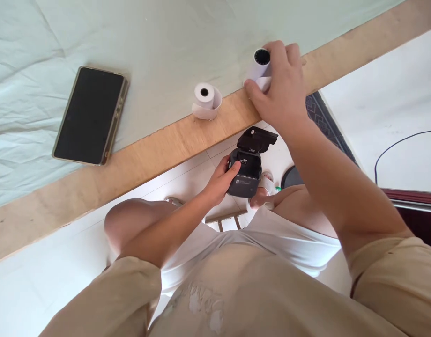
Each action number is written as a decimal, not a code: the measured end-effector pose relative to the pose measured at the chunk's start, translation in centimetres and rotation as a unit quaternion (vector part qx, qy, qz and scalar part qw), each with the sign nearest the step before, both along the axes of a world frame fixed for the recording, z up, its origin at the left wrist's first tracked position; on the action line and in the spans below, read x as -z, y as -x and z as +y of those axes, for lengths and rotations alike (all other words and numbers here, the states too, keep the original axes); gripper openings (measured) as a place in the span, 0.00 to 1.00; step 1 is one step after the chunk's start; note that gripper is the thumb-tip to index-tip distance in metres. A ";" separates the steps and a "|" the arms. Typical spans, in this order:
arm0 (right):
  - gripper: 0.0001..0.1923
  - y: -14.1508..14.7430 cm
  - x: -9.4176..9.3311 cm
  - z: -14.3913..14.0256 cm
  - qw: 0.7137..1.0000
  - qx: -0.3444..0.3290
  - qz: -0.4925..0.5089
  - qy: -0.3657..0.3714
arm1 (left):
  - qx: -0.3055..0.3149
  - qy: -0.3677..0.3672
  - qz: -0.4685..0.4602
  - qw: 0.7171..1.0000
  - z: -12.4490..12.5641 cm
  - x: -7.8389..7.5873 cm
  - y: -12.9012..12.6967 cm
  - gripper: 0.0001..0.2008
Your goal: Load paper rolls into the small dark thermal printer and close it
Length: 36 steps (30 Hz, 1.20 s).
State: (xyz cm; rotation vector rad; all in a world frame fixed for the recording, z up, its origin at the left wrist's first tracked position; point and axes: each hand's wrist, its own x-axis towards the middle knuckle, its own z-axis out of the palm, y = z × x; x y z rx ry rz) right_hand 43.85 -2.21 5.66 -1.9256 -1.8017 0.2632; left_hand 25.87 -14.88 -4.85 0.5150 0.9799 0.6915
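Right hand (pixel 280 86) pinched paper roll (pixel 260 65) at worktop (pixel 96 182) edge; left hand (pixel 220 180) gripped printer (pixel 247 171), lid raised. Best kept level, roll's loose end outward.

A dark phone (pixel 91 115) lies face up on the pale green cloth (pixel 138 42) covering the bench (pixel 96 182), well apart from the wooden edge. On the white tiled floor (pixel 33 285) a black cable (pixel 401 145) curves beside a patterned mat (pixel 324 117).
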 end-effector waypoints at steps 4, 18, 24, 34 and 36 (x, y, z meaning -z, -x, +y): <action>0.18 0.4 0.1 -0.7 0.998 -0.020 0.046 -0.048 | 0.010 -0.010 -0.008 1.000 0.0 -0.2 0.0 0.41; 0.21 -6.3 1.7 -11.5 0.870 0.028 0.489 0.057 | 0.004 -0.003 -0.007 1.000 -0.1 0.1 0.2 0.40; 0.33 -3.1 6.7 -13.1 0.925 -0.137 0.349 0.060 | -0.017 -0.007 0.005 1.000 -0.1 0.7 0.4 0.37; 0.15 -2.1 8.8 -13.0 0.974 -0.224 0.041 0.006 | -0.024 -0.041 0.016 0.999 0.1 0.7 0.0 0.33; 0.17 -2.2 8.9 -13.0 0.975 -0.219 0.022 0.003 | -0.027 -0.045 0.013 0.999 0.2 0.8 -0.1 0.31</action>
